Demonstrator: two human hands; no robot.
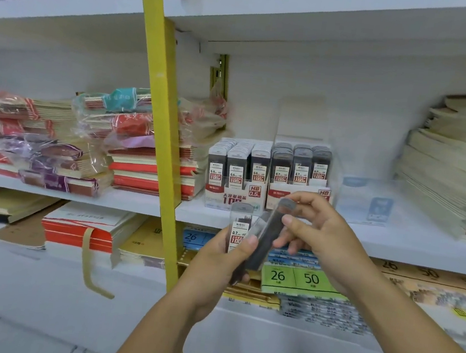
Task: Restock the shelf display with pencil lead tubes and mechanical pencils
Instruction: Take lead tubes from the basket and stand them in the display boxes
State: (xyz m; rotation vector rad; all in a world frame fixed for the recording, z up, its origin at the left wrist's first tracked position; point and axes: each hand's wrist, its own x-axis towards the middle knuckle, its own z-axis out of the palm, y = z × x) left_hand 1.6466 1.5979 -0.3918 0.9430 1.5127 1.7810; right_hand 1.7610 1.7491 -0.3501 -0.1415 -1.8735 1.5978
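Nearest us, our left hand (222, 259) curls round one upright lead tube (237, 230) marked 0.7, with the thumb pressed on its label. Our right hand (315, 232) pinches a second, tilted tube (269, 234) between thumb and fingers, and its lower end reaches down into the left hand. Beyond them, on the white shelf (141, 203), two display boxes stand side by side: the left box (232, 196) marked 0.5 and the right box (282, 195) holding 0.7 tubes, with three rows in each.
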